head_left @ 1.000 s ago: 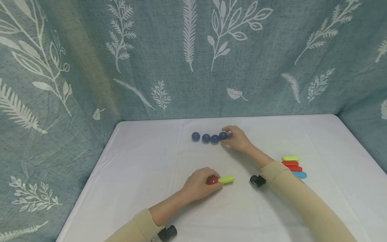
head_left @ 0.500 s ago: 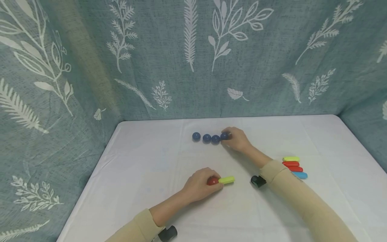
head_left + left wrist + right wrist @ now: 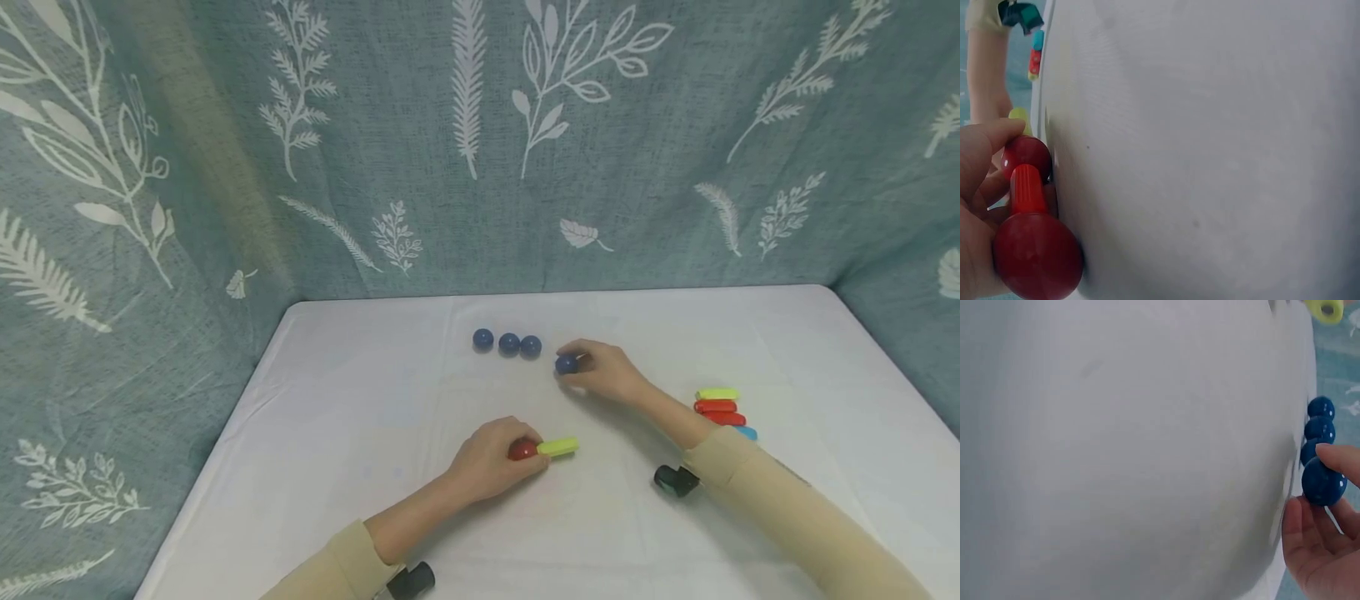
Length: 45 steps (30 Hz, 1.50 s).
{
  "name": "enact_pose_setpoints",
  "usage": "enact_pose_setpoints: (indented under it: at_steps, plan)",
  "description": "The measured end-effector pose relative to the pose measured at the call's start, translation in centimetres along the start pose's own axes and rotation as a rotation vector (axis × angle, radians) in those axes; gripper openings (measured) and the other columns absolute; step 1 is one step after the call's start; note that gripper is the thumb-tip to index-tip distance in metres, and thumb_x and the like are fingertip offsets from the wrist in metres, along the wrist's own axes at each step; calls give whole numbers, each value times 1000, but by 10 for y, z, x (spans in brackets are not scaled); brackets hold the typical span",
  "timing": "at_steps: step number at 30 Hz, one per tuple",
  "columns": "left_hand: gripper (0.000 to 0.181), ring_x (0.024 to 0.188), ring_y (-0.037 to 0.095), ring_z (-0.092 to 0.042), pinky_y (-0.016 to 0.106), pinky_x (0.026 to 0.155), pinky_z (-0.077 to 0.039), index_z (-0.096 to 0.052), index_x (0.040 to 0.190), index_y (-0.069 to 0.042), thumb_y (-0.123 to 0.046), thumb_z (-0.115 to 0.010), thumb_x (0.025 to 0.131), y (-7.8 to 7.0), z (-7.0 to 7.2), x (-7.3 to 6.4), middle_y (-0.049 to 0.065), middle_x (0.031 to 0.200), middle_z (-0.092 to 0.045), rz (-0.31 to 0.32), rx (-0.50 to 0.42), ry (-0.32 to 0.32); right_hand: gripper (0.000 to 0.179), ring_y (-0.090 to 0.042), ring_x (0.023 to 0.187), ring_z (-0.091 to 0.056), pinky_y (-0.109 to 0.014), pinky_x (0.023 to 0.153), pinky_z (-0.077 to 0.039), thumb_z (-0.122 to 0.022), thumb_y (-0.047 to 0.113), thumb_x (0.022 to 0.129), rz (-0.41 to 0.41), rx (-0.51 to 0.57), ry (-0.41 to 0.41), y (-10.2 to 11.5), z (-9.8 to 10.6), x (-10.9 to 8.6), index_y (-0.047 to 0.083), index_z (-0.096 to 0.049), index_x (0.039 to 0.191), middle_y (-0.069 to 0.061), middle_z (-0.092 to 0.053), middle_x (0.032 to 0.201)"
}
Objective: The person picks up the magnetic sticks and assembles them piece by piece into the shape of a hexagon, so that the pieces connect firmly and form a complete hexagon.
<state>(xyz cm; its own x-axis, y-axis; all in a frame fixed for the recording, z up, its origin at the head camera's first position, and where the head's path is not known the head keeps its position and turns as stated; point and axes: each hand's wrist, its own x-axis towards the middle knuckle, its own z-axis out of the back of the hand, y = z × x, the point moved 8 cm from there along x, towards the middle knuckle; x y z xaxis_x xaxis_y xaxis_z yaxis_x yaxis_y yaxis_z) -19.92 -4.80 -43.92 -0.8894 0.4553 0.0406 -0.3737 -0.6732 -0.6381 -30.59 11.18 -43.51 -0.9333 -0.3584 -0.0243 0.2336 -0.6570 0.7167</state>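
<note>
The right hand (image 3: 603, 372) grasps a blue ball (image 3: 566, 365), thumb on one side of it and fingers on the other. Whether this ball touches the white tabletop (image 3: 360, 367) or is held just above it cannot be told.

Nearer the person than that blue ball, and to its left, the left hand (image 3: 491, 458) grasps a joined piece. Its parts run in a line: a red ball (image 3: 1039, 257) closest to the wrist, a ribbed red stick (image 3: 1027, 192), a second red ball (image 3: 1025, 158) and a yellow stick (image 3: 558, 447). The yellow stick ends almost straight on the person's side of the held blue ball.

To the left of the held blue ball and slightly farther from the person, three more blue balls (image 3: 509, 344) form a row; the outermost stands a little apart from the other two.

To the right of the held blue ball and nearer the person, another yellow stick (image 3: 717, 394), two red sticks (image 3: 724, 418) and a light-blue stick (image 3: 746, 432) lie side by side, the last partly covered by the right sleeve (image 3: 795, 504). Well beyond the held blue ball, a grey-green curtain (image 3: 420, 125) with white leaf prints hangs behind the tabletop.
</note>
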Motion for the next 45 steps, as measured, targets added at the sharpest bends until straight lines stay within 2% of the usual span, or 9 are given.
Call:
enact_pose_setpoints:
  at_steps: [7,13,20,26,35,41,45]
  plan:
    - [21,82,6,-56,22,70,-44,-72,100,-17,-32,-74,86,2,3,-2,-6,94,-66,1,-2,-13,42,-29,103,-62,-43,85,-52,-75,19,84,27,30,48,2,-4,-27,8,-63,123,-10,-66,114]
    - [21,82,10,-58,23,69,-44,-72,98,-15,-31,-74,85,4,8,-3,-3,95,-68,-19,3,-42,42,-23,99,-62,-37,81,-54,-76,17,82,45,46,91,2,-10,-47,10,-64,122,-3,-66,108]
    - [21,82,11,-59,24,69,-45,-72,99,-13,-29,-74,85,8,10,-2,-2,93,-68,-10,-4,-51,41,-18,97,-60,-35,82,-53,-77,18,82,90,74,141,7,-18,-63,12,-64,121,2,-65,105]
    - [21,82,10,-59,23,68,-45,-72,100,-14,-29,-74,85,9,11,-3,-3,94,-68,5,2,-50,37,-18,97,-60,-33,82,-52,-77,21,83,109,88,168,10,-25,-69,14,-65,117,3,-65,104]
    - [19,80,10,-58,23,66,-44,-73,98,-14,-28,-74,85,10,13,-2,-4,91,-67,-13,23,-71,35,-18,96,-59,-30,82,-52,-76,18,83,118,93,170,14,-27,-71,13,-65,116,3,-64,102]
    - [18,81,11,-57,23,67,-44,-73,98,-15,-26,-75,83,8,16,-2,-3,91,-67,-19,66,-83,41,-21,98,-63,-24,78,-53,-77,15,81,90,141,187,10,-30,-71,9,-63,119,-3,-66,107]
    - [24,81,11,-57,25,68,-46,-72,102,-14,-28,-76,83,1,16,3,-3,91,-67,-48,87,-80,44,-20,97,-64,-24,77,-53,-78,15,80,73,164,195,7,-31,-71,7,-62,120,-4,-66,106]
